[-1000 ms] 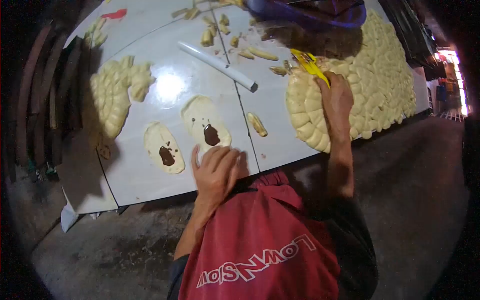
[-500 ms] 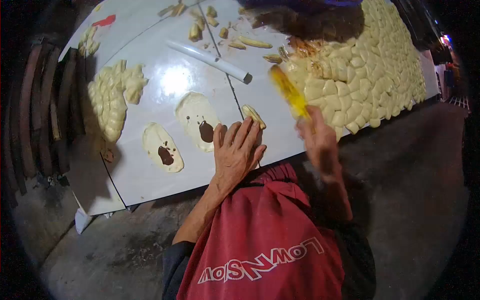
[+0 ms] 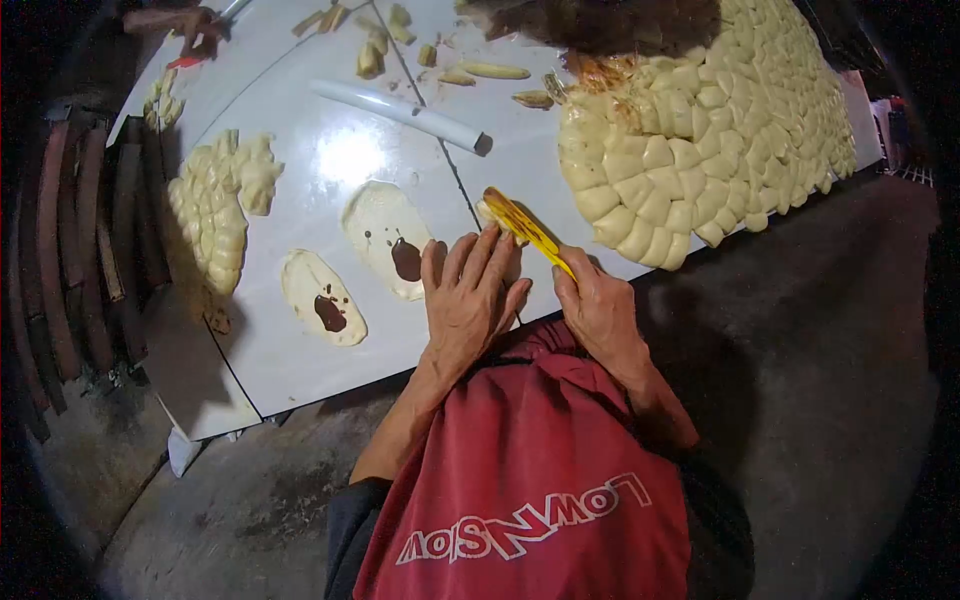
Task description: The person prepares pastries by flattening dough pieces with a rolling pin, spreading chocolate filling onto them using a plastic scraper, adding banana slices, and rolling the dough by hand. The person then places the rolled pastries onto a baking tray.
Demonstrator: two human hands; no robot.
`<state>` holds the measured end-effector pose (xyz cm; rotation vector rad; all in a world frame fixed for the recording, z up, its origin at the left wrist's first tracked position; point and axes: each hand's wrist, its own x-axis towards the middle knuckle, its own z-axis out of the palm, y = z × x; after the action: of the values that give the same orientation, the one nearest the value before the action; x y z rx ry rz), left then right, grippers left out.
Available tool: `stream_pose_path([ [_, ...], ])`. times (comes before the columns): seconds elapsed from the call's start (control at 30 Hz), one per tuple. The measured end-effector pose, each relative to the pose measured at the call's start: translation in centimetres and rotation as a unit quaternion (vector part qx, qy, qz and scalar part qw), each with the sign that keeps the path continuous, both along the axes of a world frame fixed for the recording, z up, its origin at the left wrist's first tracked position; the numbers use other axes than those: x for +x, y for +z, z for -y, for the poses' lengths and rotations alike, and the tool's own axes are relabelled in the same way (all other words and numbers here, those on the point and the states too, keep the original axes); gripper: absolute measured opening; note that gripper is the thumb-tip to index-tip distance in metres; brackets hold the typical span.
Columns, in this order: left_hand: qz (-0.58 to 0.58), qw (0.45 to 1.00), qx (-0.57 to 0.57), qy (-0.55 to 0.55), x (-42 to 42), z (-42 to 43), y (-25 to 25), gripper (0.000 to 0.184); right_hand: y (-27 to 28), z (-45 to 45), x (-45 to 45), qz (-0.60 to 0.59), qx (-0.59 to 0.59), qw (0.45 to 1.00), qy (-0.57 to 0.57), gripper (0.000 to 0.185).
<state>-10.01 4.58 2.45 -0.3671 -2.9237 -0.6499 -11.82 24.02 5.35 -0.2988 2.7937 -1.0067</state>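
My left hand [image 3: 465, 295] lies on the white table with its fingers stretched out, fingertips against a small piece of banana [image 3: 486, 212]. My right hand [image 3: 602, 305] is closed around the handle of a yellow flat-bladed tool [image 3: 530, 229] streaked with brown. The blade rests over the banana piece, hiding most of it, just beyond my left fingertips. Left of my left hand is a flattened oval of dough [image 3: 375, 215] with a dark brown chocolate-like blob [image 3: 406, 260]. A smaller dough oval [image 3: 302, 278] beside it bears a similar blob [image 3: 330, 314].
A white tube [image 3: 400, 115] lies across the table beyond my hands. Banana pieces [image 3: 495, 71] are scattered behind it. Many dough lumps [image 3: 690, 170] cover the right side; another cluster [image 3: 215, 205] sits left. Another person's hand [image 3: 190, 25] is at the far left.
My right hand has swung the yellow tool left and down onto the banana piece. My left hand has stayed nearly still. Another person's hand has appeared at the far left.
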Motion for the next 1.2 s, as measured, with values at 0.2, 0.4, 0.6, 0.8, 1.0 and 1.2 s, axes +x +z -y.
stream_pose_path([
  [0.2,-0.006,1.0,0.005,0.004,0.0,0.0,0.0,0.062,-0.1,0.5,0.2,0.027,-0.001,1.0,0.005,0.022],
  [0.4,-0.003,1.0,0.007,0.007,0.0,0.0,-0.1,0.062,-0.3,1.0,0.6,-0.004,0.038,0.999,0.018,0.023],
  [0.6,-0.003,1.0,0.009,0.005,-0.7,0.4,0.8,0.059,-0.1,-0.5,-0.7,-0.136,0.134,0.981,0.034,0.031],
  [0.8,-0.031,0.999,-0.027,-0.014,-4.1,0.9,1.3,0.035,-0.2,-1.6,-2.5,-0.116,-0.044,0.992,-0.022,0.028],
  [1.0,-0.044,0.999,0.017,-0.025,-6.0,0.5,1.5,0.023,0.2,-3.9,-5.2,-0.09,-0.091,0.979,-0.158,0.022],
  [1.2,-0.022,0.989,0.134,0.062,-7.8,1.3,2.3,0.027,0.3,-5.5,-5.9,-0.312,0.086,0.945,0.046,0.032],
])
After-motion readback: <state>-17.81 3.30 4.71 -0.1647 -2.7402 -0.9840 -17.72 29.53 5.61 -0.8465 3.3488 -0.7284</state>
